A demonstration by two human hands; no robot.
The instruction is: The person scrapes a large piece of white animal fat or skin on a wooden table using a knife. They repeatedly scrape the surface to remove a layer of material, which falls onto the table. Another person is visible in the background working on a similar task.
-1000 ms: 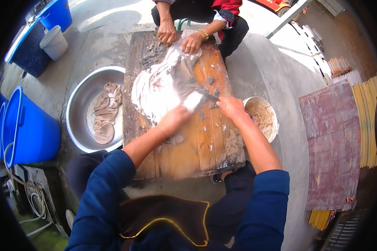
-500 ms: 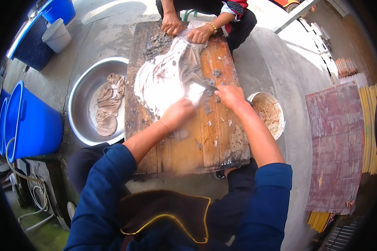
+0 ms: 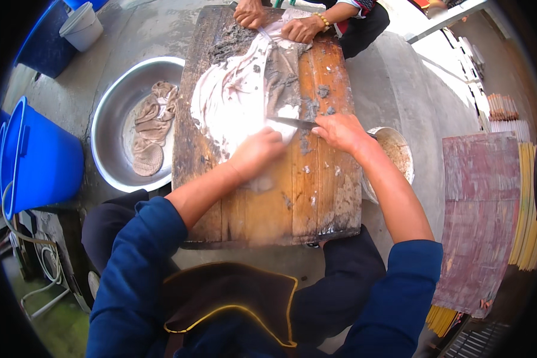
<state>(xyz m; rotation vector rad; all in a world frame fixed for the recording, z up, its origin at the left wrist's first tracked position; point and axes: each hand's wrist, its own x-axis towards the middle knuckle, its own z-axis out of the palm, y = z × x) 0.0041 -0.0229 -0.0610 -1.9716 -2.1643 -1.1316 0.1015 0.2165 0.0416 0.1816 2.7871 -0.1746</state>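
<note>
A large pale sheet of tripe, partly coated in grey film, lies spread on a worn wooden board. My right hand grips a knife by its handle, and the dark blade points left across the near right part of the tripe. My left hand is closed on the tripe's near edge, just below the blade tip; glare washes out that spot. At the board's far end, a co-worker's two hands hold the tripe, with a beaded bracelet on one wrist.
Grey scrapings lie on the board. To the left is a metal basin with brownish honeycomb-textured tripe. Blue tubs and a white bucket stand farther left. A pail of pale matter sits right of the board.
My right hand and the knife have shifted slightly right, and more of the blade now shows. My left hand keeps about the same place. The whole view has tilted a little.
</note>
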